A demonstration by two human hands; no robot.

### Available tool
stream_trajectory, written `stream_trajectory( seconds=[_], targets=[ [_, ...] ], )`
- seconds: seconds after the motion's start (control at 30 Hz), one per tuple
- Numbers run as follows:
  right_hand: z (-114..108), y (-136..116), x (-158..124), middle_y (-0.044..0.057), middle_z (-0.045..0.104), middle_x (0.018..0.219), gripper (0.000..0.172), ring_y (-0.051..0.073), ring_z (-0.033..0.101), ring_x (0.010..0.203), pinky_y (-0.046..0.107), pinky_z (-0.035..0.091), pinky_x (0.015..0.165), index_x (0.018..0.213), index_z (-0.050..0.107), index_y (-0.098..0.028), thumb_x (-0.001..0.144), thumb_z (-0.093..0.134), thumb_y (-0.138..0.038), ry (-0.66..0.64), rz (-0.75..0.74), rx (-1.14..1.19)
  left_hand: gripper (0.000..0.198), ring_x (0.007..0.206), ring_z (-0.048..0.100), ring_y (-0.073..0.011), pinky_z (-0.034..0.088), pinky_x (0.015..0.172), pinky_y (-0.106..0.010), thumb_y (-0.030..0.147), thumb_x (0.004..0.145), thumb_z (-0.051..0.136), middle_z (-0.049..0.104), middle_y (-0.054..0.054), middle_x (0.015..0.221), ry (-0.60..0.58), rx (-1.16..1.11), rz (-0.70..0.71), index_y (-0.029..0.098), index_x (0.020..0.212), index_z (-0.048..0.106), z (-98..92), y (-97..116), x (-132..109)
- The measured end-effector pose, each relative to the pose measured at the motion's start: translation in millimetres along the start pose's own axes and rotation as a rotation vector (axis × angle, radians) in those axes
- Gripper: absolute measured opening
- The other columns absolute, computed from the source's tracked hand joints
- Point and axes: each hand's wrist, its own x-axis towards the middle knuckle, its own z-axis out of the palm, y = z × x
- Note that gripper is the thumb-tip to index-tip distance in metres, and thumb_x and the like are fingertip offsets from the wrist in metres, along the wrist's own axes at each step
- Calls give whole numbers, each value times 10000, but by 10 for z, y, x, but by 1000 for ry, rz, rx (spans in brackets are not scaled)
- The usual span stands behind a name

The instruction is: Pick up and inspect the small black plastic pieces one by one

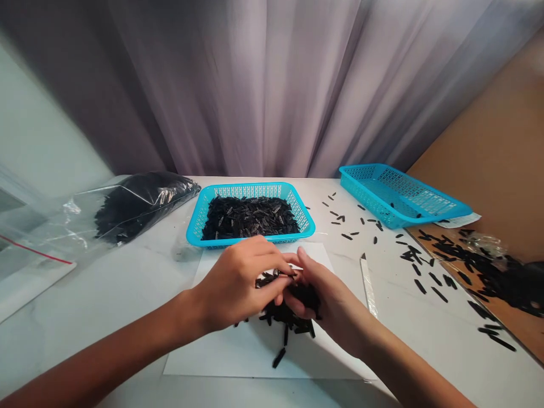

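Both my hands meet over a white sheet of paper on the table. A pile of small black plastic pieces lies on the sheet under them. My left hand has its fingers pinched together on some of these black pieces. My right hand is cupped around a heap of the same pieces, fingers curled. One loose piece lies nearer me on the paper. Just behind the sheet stands a blue basket filled with black pieces.
A second blue basket, nearly empty, sits at the back right. Black pieces are strewn over the right of the table and a brown board. A clear bag of pieces lies at left. A narrow strip lies beside the paper.
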Motion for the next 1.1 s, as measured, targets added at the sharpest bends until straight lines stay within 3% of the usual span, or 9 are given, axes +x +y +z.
stream_trajectory(
  seconds=[0.13, 0.3, 0.47, 0.77, 0.9, 1.0, 1.1],
  targets=[
    [-49, -40, 19, -19, 546, 636, 255, 77, 258, 502, 293, 115, 496, 710, 613, -166, 858, 684, -361, 125, -75, -41, 86, 809, 640, -158, 502, 763, -295, 120, 852, 713, 753, -6, 842, 113, 7, -112, 187, 896, 743, -65, -25, 34],
    [-63, -62, 19, -44, 466, 580, 266, 84, 211, 506, 303, 91, 498, 701, 640, -170, 822, 732, -388, 183, -126, -57, 103, 812, 662, -159, 518, 757, -294, 126, 843, 724, 766, 4, 844, 130, -35, -161, 210, 894, 754, -89, -14, 56],
    [-93, -49, 21, -12, 538, 661, 240, 82, 244, 521, 298, 104, 502, 729, 668, -171, 816, 737, -384, 177, -145, -76, 115, 796, 666, -161, 525, 727, -293, 110, 835, 722, 767, 3, 838, 121, -67, -198, 207, 888, 753, -91, -7, 63],
    [-95, -26, 37, -16, 534, 663, 258, 95, 291, 546, 289, 143, 501, 751, 644, -177, 838, 722, -407, 175, -160, -208, 152, 816, 616, -162, 519, 763, -304, 59, 903, 625, 757, -22, 886, 53, 64, 95, 162, 980, 706, -59, -101, 5],
    [-94, -27, 38, -11, 541, 675, 246, 97, 297, 550, 286, 154, 503, 772, 636, -178, 826, 727, -400, 210, -185, -219, 147, 793, 635, -151, 515, 734, -288, 68, 870, 665, 750, -18, 860, 121, 65, -1, 162, 970, 716, -61, -83, 14],
    [-91, -44, 32, -2, 587, 694, 148, 98, 298, 538, 284, 160, 508, 827, 617, -193, 820, 697, -317, 223, -165, -105, 123, 786, 650, -149, 516, 733, -283, 86, 859, 678, 753, -17, 833, 180, 50, -49, 167, 930, 738, -69, -53, 35],
    [-76, -64, 26, 8, 619, 743, 107, 99, 310, 555, 277, 173, 526, 816, 572, -204, 775, 670, -205, 221, -104, 18, 121, 756, 653, -154, 510, 706, -290, 116, 857, 671, 753, -12, 798, 162, -28, -175, 186, 897, 761, -72, -14, 57]
  ],
)
